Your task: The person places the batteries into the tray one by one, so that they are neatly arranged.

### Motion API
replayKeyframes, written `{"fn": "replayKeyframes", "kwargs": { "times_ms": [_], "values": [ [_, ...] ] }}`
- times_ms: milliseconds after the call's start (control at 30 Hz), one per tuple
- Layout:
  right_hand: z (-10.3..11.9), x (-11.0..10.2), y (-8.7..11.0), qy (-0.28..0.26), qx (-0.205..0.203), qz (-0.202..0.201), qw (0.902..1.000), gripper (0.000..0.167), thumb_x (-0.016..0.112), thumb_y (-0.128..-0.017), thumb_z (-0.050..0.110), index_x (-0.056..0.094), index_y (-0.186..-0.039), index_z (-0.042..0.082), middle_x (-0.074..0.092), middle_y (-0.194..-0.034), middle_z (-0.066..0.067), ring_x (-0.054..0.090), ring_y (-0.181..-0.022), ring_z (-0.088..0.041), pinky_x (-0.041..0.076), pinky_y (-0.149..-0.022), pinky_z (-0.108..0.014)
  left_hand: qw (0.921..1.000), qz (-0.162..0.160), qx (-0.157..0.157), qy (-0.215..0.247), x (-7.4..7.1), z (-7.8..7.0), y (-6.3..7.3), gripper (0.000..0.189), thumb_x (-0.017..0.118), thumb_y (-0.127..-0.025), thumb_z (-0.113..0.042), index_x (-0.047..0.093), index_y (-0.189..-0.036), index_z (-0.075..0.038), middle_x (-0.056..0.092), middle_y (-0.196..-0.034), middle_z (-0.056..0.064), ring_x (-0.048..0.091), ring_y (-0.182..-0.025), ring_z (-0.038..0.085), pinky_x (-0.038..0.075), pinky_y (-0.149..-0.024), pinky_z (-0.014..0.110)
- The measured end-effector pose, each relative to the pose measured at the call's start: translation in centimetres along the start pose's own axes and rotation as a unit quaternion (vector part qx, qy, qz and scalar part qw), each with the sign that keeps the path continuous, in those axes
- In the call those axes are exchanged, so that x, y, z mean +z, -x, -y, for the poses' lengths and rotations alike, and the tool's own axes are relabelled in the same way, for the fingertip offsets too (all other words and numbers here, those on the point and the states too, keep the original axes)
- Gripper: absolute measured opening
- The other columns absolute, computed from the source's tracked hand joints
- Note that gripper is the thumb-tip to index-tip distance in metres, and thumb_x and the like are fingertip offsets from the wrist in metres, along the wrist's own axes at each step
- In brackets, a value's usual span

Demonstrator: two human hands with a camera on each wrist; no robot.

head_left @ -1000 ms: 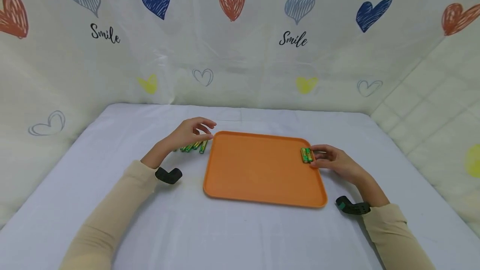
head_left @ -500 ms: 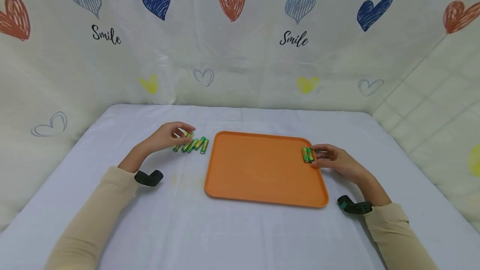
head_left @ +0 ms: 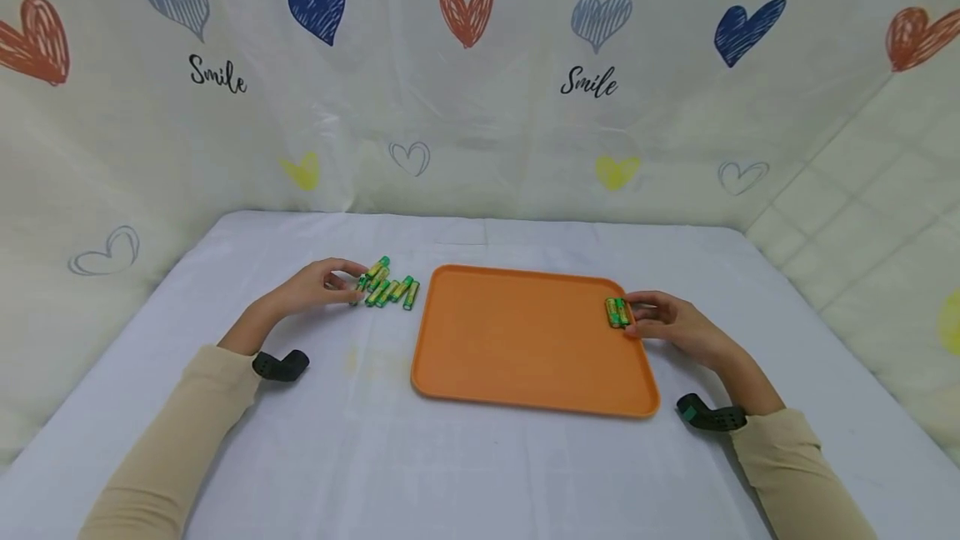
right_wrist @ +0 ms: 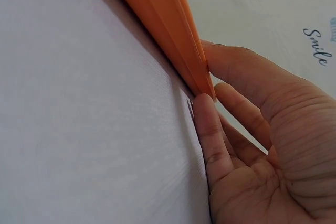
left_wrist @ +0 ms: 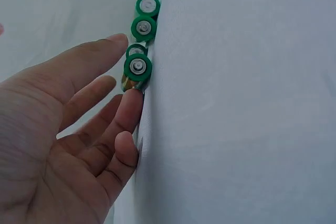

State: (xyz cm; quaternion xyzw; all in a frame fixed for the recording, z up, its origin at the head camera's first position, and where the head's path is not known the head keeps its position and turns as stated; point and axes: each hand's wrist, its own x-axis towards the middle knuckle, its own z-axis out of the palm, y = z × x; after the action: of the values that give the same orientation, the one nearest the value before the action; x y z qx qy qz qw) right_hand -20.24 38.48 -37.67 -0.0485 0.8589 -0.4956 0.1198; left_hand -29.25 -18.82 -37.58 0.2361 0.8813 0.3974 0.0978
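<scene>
In the head view, several green-and-yellow batteries [head_left: 390,290] lie in a loose cluster on the white cloth. At their left end is my left hand [head_left: 315,286], thumb and fingertips around the nearest battery. The left wrist view shows this battery [left_wrist: 137,66] end-on between the spread thumb and fingers; a fingertip lies against or very near it, and a firm hold is not visible. My right hand [head_left: 678,327] holds the right rim of an orange tray [head_left: 525,336], with one digit over the rim and another against its outer side. Two batteries [head_left: 617,312] lie side by side inside that rim.
White cloth [head_left: 480,473] covers the table around the tray. Behind it hangs a pale curtain [head_left: 517,115] printed with hearts. A black wrist strap [head_left: 281,366] is on the left wrist and another strap [head_left: 710,414] on the right.
My left hand has moved left and down from the tray's far left corner to the left end of the battery cluster, uncovering more batteries. The right hand stays at the tray rim.
</scene>
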Motion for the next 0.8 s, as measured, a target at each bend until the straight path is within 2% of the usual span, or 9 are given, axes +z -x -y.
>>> {"fn": "replayKeyframes", "kwargs": {
  "times_ms": [167, 400, 800],
  "values": [
    [0.05, 0.18, -0.04, 0.013, 0.002, 0.0, 0.9999, 0.064, 0.071, -0.091, 0.021, 0.041, -0.143, 0.0, 0.056, -0.125, -0.016, 0.055, -0.102, -0.005, 0.046, -0.084, -0.015, 0.9999, 0.006, 0.001, -0.012, 0.06, 0.09, 0.2, 0.051, 0.075, -0.087, -0.016, 0.057, -0.13, 0.004, 0.067, -0.101, 0.013, 0.06, -0.088, 0.016, 0.046, -0.077, 0.025],
    [0.57, 0.24, 0.22, 0.021, -0.001, -0.004, 0.9998, 0.064, 0.071, -0.091, 0.022, 0.041, -0.143, -0.001, 0.055, -0.125, -0.017, 0.055, -0.101, -0.004, 0.046, -0.084, -0.015, 0.9996, 0.01, -0.006, -0.026, 0.08, 0.42, 0.13, 0.058, 0.078, -0.084, -0.014, 0.055, -0.134, 0.002, 0.065, -0.118, 0.017, 0.061, -0.103, 0.027, 0.046, -0.083, 0.031],
    [0.4, 0.1, 0.14, 0.005, -0.008, 0.002, 0.9999, 0.063, 0.071, -0.091, 0.018, 0.04, -0.142, -0.002, 0.057, -0.118, -0.011, 0.056, -0.1, -0.004, 0.047, -0.084, -0.015, 0.9997, -0.005, -0.01, -0.024, 0.26, 0.87, 0.09, 0.058, 0.081, -0.081, -0.018, 0.058, -0.13, 0.002, 0.067, -0.111, 0.015, 0.062, -0.101, 0.027, 0.048, -0.082, 0.032]
  ]
}}
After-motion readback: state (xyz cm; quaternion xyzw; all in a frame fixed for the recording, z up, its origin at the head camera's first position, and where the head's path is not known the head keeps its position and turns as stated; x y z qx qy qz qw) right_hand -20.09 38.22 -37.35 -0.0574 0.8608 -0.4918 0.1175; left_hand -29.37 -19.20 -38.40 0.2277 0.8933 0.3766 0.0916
